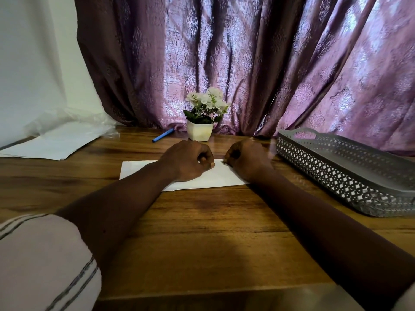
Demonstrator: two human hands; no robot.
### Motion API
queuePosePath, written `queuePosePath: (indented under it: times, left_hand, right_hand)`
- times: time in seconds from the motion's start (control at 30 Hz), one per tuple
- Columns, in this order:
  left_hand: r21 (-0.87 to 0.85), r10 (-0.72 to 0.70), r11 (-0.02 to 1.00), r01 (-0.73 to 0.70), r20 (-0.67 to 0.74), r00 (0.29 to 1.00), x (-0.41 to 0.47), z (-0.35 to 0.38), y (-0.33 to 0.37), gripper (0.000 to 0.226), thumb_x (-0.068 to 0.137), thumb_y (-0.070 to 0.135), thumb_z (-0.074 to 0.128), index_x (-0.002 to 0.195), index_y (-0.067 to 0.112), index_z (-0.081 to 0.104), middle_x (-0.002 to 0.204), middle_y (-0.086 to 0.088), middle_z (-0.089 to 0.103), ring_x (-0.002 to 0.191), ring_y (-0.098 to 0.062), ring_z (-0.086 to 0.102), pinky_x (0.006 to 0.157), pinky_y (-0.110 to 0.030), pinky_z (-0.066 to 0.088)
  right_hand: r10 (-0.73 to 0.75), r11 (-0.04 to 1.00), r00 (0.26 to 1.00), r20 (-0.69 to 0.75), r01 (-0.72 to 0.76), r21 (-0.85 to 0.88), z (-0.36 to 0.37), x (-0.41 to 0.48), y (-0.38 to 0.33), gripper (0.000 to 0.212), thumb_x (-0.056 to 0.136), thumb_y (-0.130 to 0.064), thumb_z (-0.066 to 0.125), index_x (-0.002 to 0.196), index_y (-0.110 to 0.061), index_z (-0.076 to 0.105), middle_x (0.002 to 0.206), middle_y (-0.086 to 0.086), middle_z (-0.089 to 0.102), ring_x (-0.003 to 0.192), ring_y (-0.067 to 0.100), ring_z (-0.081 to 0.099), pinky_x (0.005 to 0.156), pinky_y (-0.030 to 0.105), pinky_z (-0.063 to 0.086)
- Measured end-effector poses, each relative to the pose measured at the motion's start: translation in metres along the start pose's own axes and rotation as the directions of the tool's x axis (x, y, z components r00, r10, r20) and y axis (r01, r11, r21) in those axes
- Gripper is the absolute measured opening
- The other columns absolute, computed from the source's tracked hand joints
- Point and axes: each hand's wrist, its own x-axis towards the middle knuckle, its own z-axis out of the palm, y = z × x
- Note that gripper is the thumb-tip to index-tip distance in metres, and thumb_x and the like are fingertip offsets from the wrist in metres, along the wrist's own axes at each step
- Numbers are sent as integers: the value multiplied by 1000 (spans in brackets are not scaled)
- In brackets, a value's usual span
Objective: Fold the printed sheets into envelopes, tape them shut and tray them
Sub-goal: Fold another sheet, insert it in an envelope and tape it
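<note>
Pinching folded sheet (139,170) | right hand (247,160) | long axis left-right (left hand (186,160) curled)

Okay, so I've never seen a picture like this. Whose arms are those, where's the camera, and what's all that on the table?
There is no machine here. A person wears a wide-angle camera on their head, so you look forward and down along their own bare arms. This is the only view.

The left hand and right hand both rest with curled fingers on a white sheet lying on the wooden table. Whether they pinch its far edge or only press on it is unclear.

At the right stands a grey lattice tray. Behind the hands are a small flower pot and a blue pen. At the far left lie loose papers, and a purple curtain hangs behind.
</note>
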Motion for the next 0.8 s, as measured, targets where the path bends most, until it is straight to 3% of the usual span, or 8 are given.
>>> queuePosePath:
  times: [0.1, 0.17, 0.3, 0.43, 0.67, 0.8]
  left_hand:
    - [6, 2, 1000, -2, -8, 1000, -1, 0, 1, 7, 90, 36, 72, 94, 31, 75, 85, 18, 69, 80, -1, 60, 64, -25, 42]
    - [22, 14, 1000, -13, -12, 1000, -2, 0, 2, 7, 91, 33, 71, 95, 30, 75, 83, 20, 66, 77, 2, 57, 63, -24, 39]
    - [25, 22, 999, -22, -4, 1000, -1, 1, 2, 8, 92, 30, 70, 98, 29, 75, 81, 21, 63, 77, 4, 56, 61, -21, 38]
    - [28, 22, 999, -22, -5, 1000, -1, 2, 1, 10, 92, 32, 69, 100, 30, 75, 79, 26, 59, 77, 4, 55, 63, -21, 39]
    - [11, 0, 1000, -1, 8, 1000, -1, 1, 0, 12, 91, 38, 72, 99, 31, 75, 91, 17, 71, 86, -6, 62, 74, -30, 51]
    - [6, -6, 1000, 6, 9, 1000, -2, 0, 1, 13, 92, 38, 72, 100, 29, 76, 89, 16, 67, 86, -7, 61, 75, -30, 50]
  right_hand:
    - [24, 1000, 999, 23, -24, -7, 0, 5, 1, 5, 87, -19, 79, 85, -17, 82, 89, -1, 79, 61, -2, 56, 51, 11, 36]
    - [52, 998, 998, 48, -51, -26, -1, 10, 0, 8, 87, -24, 80, 88, -17, 83, 91, 0, 79, 61, -4, 55, 50, 12, 35]
    - [57, 995, 997, 50, -53, -82, -2, 14, -3, 12, 86, -26, 81, 91, -16, 83, 95, 1, 80, 86, 14, 71, 67, 23, 49]
    - [2, 995, 999, 53, 3, -102, 1, 12, -3, 9, 89, -22, 78, 92, -15, 82, 96, 3, 80, 86, 16, 72, 74, 28, 56]
    - [-70, 987, 992, 109, 85, -135, -3, 8, -3, 17, 93, -29, 73, 96, -15, 82, 97, 5, 79, 81, 17, 68, 68, 25, 48]
    - [-78, 989, 986, 149, 95, -110, -7, 7, -2, 18, 93, -31, 73, 99, -16, 82, 100, 3, 78, 81, 12, 64, 68, 22, 43]
